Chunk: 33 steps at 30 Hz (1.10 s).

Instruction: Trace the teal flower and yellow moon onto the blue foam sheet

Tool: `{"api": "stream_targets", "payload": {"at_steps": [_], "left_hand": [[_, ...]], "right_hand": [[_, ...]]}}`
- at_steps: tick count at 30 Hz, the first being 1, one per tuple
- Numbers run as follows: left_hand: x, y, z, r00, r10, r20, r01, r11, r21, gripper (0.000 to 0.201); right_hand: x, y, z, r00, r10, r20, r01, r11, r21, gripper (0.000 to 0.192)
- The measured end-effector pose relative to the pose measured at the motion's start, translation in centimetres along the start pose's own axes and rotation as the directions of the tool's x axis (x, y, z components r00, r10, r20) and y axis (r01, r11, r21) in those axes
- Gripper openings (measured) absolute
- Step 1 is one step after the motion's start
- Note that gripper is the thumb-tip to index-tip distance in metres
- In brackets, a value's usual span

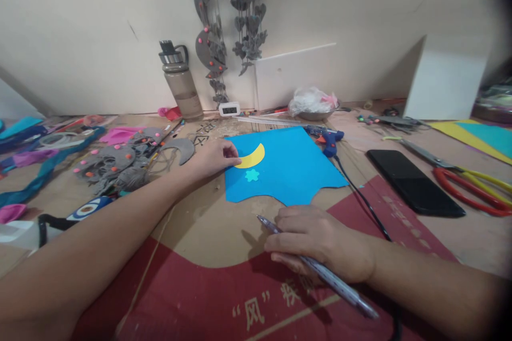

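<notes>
My left hand [214,160] pinches the left tip of a yellow crescent moon cutout [253,157], which lies over a blue sheet [292,157]. The sheet's lower edge has curved cut-outs. A small turquoise flower-like cutout [252,175] rests on the sheet just below the moon. Nearer to me, my right hand [320,245] is closed around a clear ballpoint pen [340,286], its tip pointing up and left toward the sheet. A grey crescent [184,149] lies left of my left hand.
A glue gun [331,141] with its cord sits behind the sheet's right side. A black phone [414,182] and red-and-yellow-handled scissors [444,166] lie to the right. At the back stand a bottle [184,90], a small digital clock [229,110] and a bowl [314,115].
</notes>
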State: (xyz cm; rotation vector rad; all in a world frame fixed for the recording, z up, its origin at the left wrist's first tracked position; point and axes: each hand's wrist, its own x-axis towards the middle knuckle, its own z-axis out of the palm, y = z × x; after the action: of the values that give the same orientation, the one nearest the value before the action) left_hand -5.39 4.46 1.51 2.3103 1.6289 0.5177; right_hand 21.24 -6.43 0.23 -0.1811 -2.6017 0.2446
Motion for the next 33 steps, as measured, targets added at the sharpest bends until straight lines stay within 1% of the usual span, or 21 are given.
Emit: {"api": "stream_targets", "payload": {"at_steps": [6, 11, 17, 20, 22, 24, 28, 33], "left_hand": [[0.2, 0.0, 0.0, 1.000, 0.009, 0.000, -0.009, 1.000, 0.000, 0.016], [0.5, -0.1, 0.1, 0.999, 0.042, -0.004, -0.042, 0.999, 0.004, 0.010], [0.9, -0.4, 0.2, 0.995, 0.100, 0.005, -0.100, 0.995, 0.028, 0.009], [0.7, -0.3, 0.3, 0.990, 0.142, -0.024, -0.140, 0.988, 0.064, 0.013], [0.3, 0.0, 0.5, 0.982, 0.182, -0.058, -0.176, 0.979, 0.100, 0.018], [-0.1, 0.3, 0.8, 0.968, 0.242, -0.067, -0.232, 0.963, 0.135, 0.024], [-0.8, 0.9, 1.4, 0.933, 0.361, -0.004, -0.354, 0.917, 0.184, 0.030], [-1.1, 1.2, 1.6, 0.907, 0.418, 0.042, -0.416, 0.882, 0.221, 0.034]], "right_hand": [[0.1, 0.0, 0.1, 1.000, 0.001, -0.009, -0.001, 1.000, 0.005, 0.029], [0.1, -0.1, 0.1, 1.000, 0.004, -0.015, -0.004, 1.000, -0.019, 0.028], [0.2, -0.1, 0.2, 1.000, 0.016, 0.004, -0.016, 0.999, -0.036, 0.030], [0.1, -0.2, 0.1, 0.999, 0.031, 0.007, -0.031, 0.999, -0.036, 0.030], [0.1, -0.3, 0.0, 0.999, 0.036, -0.002, -0.036, 0.998, -0.043, 0.030], [0.1, -0.3, 0.0, 0.999, 0.039, -0.002, -0.039, 0.998, -0.049, 0.030], [0.1, -0.2, 0.1, 1.000, 0.029, 0.003, -0.029, 0.999, -0.040, 0.031], [0.1, -0.1, 0.1, 1.000, 0.029, 0.004, -0.029, 0.999, -0.029, 0.031]]}}
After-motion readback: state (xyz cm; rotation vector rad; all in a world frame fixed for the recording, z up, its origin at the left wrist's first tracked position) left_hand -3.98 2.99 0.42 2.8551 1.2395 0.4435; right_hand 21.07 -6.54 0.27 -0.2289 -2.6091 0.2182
